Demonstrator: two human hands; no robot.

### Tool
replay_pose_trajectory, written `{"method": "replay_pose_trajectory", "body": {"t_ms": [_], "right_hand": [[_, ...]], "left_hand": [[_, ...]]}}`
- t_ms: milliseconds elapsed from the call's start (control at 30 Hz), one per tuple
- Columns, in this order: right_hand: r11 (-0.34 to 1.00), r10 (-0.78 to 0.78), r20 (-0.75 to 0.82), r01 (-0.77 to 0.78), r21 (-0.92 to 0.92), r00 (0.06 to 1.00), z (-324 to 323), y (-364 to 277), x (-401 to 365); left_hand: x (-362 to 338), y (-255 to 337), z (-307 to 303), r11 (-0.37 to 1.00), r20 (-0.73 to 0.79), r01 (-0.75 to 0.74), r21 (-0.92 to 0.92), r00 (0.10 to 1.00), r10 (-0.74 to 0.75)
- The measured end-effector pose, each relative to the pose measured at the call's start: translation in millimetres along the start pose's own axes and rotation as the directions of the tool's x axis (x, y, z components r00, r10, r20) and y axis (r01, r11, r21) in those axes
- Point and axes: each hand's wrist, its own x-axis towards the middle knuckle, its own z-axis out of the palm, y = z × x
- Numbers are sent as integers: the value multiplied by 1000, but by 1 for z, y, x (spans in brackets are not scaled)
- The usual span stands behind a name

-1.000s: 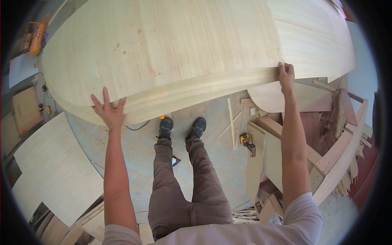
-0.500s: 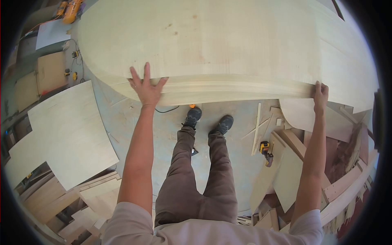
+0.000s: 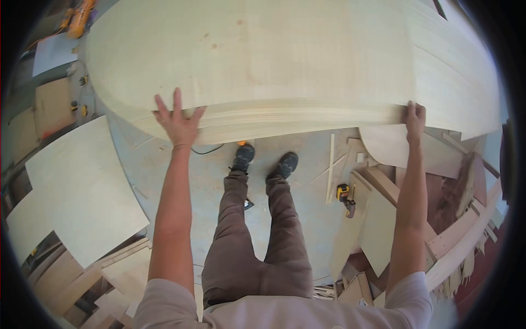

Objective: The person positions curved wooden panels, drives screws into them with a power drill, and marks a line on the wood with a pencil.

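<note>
A large pale plywood sheet (image 3: 263,55) fills the upper part of the head view, with the layered edges of a stack (image 3: 274,114) showing along its near side. My left hand (image 3: 179,123) rests at the left of that near edge, fingers spread, their tips on the top face. At the right, my right hand (image 3: 415,122) has its fingers bent over the edge of the plywood sheet and closed on it. The undersides of both grips are hidden.
A yellow-and-black power tool (image 3: 345,198) lies on boards at the right, near a pile of offcuts (image 3: 438,219). A notched pale panel (image 3: 82,192) leans at the left above more wood scraps. A dark cord (image 3: 207,151) and thin strips (image 3: 331,167) lie on the floor.
The whole scene has slid slightly left in view as the camera turned. Both hands keep about the same places on the plywood edge.
</note>
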Motion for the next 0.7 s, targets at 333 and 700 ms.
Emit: {"method": "replay_pose_trajectory", "body": {"t_ms": [333,700], "right_hand": [[1000,-2,-15,3,26,1000,0,-21,-13],[998,18,11,-19,68,1000,-1,-22,-13]], "left_hand": [[2,10,-7,1000,33,13,-26,999,-12],[0,6,-4,999,29,1,-43,1000,1]]}}
